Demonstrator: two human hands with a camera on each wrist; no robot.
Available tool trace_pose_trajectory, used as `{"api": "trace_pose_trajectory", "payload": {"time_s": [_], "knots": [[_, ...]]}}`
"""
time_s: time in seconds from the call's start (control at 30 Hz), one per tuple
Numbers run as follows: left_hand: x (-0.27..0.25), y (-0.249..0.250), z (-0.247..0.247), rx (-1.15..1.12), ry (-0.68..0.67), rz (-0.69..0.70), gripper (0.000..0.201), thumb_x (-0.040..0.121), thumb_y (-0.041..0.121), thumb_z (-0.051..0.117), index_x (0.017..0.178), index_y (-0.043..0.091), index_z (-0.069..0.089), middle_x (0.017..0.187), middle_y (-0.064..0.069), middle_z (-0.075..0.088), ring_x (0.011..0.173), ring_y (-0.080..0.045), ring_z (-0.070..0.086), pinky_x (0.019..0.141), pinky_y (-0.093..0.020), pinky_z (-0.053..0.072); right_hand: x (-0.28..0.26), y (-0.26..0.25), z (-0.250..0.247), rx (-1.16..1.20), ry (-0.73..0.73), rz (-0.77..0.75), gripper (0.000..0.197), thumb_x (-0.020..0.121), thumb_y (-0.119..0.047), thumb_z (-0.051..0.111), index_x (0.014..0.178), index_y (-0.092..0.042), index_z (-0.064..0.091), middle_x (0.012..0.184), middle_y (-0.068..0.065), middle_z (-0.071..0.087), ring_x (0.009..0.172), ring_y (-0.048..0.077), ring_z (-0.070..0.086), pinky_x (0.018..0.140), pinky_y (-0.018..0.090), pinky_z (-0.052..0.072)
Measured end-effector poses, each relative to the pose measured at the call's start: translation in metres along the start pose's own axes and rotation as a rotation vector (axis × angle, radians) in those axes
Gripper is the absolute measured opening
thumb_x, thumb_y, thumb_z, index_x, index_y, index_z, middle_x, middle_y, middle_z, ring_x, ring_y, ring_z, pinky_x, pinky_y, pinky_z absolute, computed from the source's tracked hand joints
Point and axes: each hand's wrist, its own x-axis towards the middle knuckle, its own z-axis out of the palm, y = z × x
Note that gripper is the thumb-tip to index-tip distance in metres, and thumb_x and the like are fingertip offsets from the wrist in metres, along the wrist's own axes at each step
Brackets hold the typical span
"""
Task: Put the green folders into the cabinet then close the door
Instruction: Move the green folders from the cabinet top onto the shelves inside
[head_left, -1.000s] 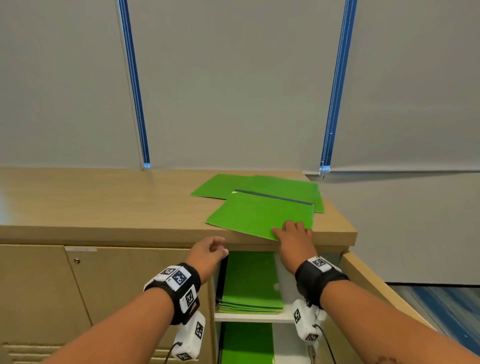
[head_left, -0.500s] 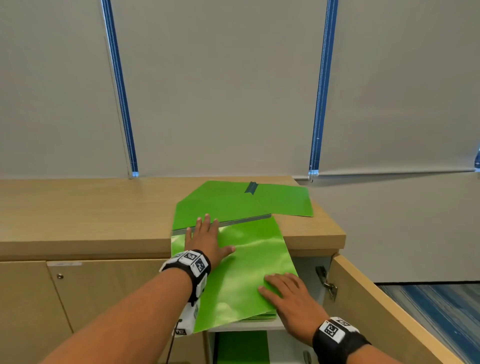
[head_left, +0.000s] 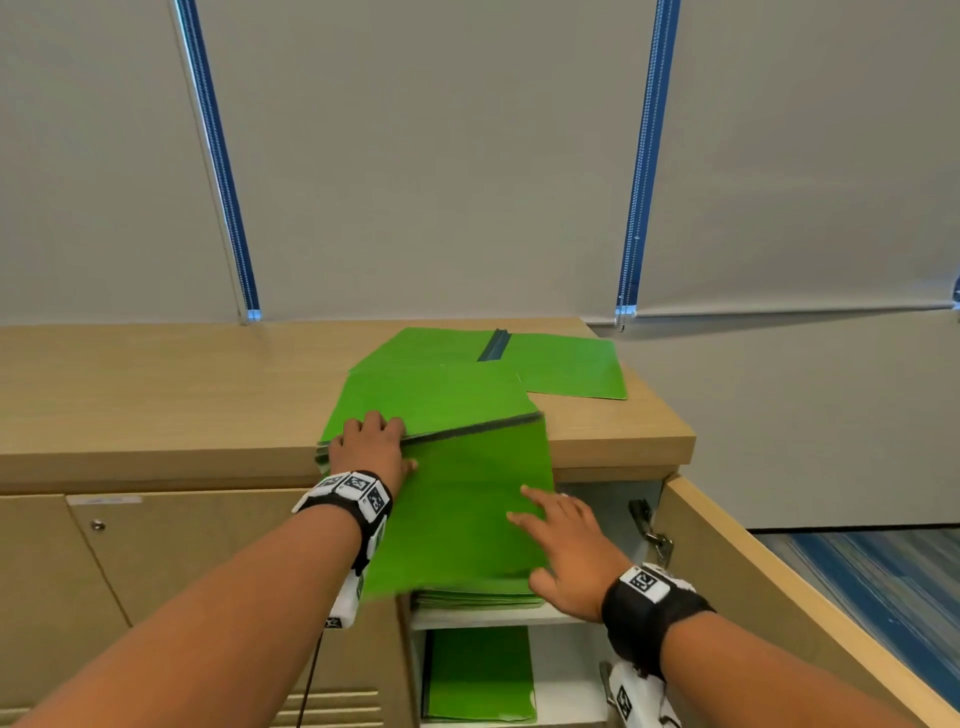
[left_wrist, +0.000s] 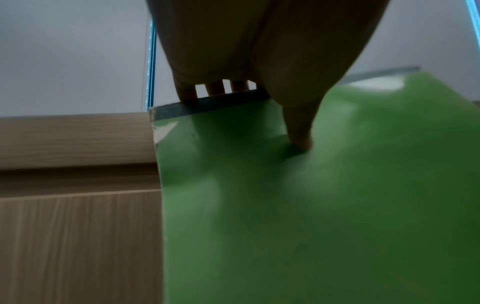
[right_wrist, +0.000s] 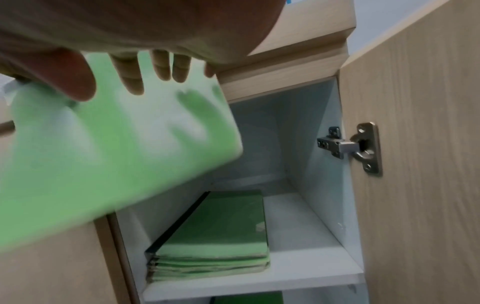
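A green folder with a dark spine hangs tilted off the front edge of the cabinet top, in front of the open compartment. My left hand pinches its spine: in the left wrist view the fingers lie over the spine and the thumb presses the folder's cover. My right hand lies with straight, spread fingers over the folder's right side. More green folders lie on the cabinet top. A stack of green folders sits on the upper shelf.
The cabinet door stands swung open to the right, with its metal hinge showing. Another green folder lies on the lower shelf. A shut door is to the left, and a grey wall with blue cords rises behind.
The top folder slid off the cabinet top and now tilts down over the opening. My left hand rose from the cabinet front to grip its spine. My right hand dropped to its lower right side.
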Motion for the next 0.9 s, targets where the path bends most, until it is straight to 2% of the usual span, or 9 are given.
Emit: {"api": "trace_pose_trajectory", "payload": {"time_s": [0.2,0.3,0.37,0.43,0.53,0.67,0.77,0.83,0.9], "knots": [[-0.011,-0.008,-0.008,-0.101,0.081,-0.017,0.025,0.092,0.043,0.05,0.109,0.025,0.054,0.113,-0.002,0.052,0.112,-0.026,0.047,0.093,-0.046,0.039,0.037,-0.003,-0.02,0.096,0.254,0.215,0.07,0.084,-0.037,0.052,0.147,-0.023,0.024,0.151,0.001,0.022,0.14,0.021,0.025,0.119,0.041,0.021],[-0.027,-0.014,-0.012,-0.214,0.14,-0.024,0.016,0.094,0.04,0.047,0.095,0.025,0.052,0.093,0.003,0.06,0.095,-0.025,0.059,0.09,-0.041,0.039,0.046,-0.01,-0.024,0.122,0.405,0.26,0.07,0.081,-0.036,0.059,0.142,-0.018,0.029,0.144,0.004,0.026,0.134,0.023,0.031,0.115,0.038,0.028],[-0.04,-0.018,-0.016,-0.329,0.155,-0.026,0.014,0.094,0.038,0.048,0.09,0.025,0.05,0.075,0.003,0.063,0.08,-0.027,0.063,0.086,-0.039,0.044,0.051,-0.011,-0.022,0.216,0.527,0.379,0.077,0.077,-0.041,0.067,0.139,-0.014,0.03,0.143,0.008,0.028,0.134,0.026,0.031,0.115,0.04,0.03],[-0.051,-0.024,-0.022,-0.458,0.198,-0.005,0.004,0.092,0.029,0.054,0.092,0.025,0.054,0.069,0.006,0.062,0.077,-0.028,0.064,0.082,-0.037,0.048,0.055,-0.012,-0.025,0.446,0.641,0.544,0.094,0.069,-0.039,0.077,0.143,-0.011,0.025,0.145,0.01,0.027,0.136,0.028,0.029,0.116,0.042,0.029],[-0.065,-0.026,-0.035,-0.564,0.298,0.052,0.013,0.087,0.019,0.061,0.091,0.03,0.054,0.074,0.011,0.061,0.079,-0.025,0.061,0.082,-0.038,0.046,0.059,-0.014,-0.035,0.757,0.706,0.694,0.112,0.066,-0.025,0.082,0.15,-0.012,0.011,0.151,0.01,0.019,0.141,0.029,0.022,0.117,0.04,0.025],[-0.078,-0.021,-0.05,-0.683,0.4,0.037,0.008,0.089,0.03,0.054,0.097,0.031,0.052,0.085,0.008,0.061,0.084,-0.021,0.054,0.086,-0.044,0.042,0.065,-0.017,-0.056,1.11,0.739,0.706,0.117,0.067,-0.019,0.079,0.152,-0.023,-0.001,0.154,0.007,0.019,0.14,0.027,0.029,0.114,0.044,0.031],[-0.09,-0.018,-0.062,-0.852,0.425,0.021,0.008,0.09,0.039,0.047,0.092,0.031,0.046,0.085,0.004,0.059,0.082,-0.022,0.055,0.081,-0.045,0.048,0.068,-0.023,-0.074,1.408,0.706,0.646,0.099,0.079,-0.003,0.067,0.152,-0.014,0.0,0.136,0.002,0.039,0.124,0.023,0.046,0.096,0.035,0.043],[-0.094,-0.014,-0.067,-1.06,0.369,-0.027,0.014,0.094,0.037,0.048,0.102,0.026,0.047,0.1,-0.001,0.063,0.093,-0.021,0.059,0.087,-0.046,0.05,0.067,-0.029,-0.08,1.429,0.624,0.558,0.07,0.081,-0.003,0.062,0.143,-0.01,0.031,0.121,0.002,0.051,0.116,0.026,0.053,0.09,0.037,0.047],[-0.098,-0.009,-0.07,-1.179,0.294,-0.112,0.037,0.093,0.041,0.05,0.12,0.017,0.044,0.122,-0.008,0.06,0.113,-0.024,0.056,0.101,-0.048,0.045,0.063,-0.037,-0.081,1.395,0.531,0.481,0.032,0.08,0.0,0.059,0.111,-0.009,0.058,0.1,0.006,0.065,0.099,0.029,0.062,0.079,0.035,0.051]]}}
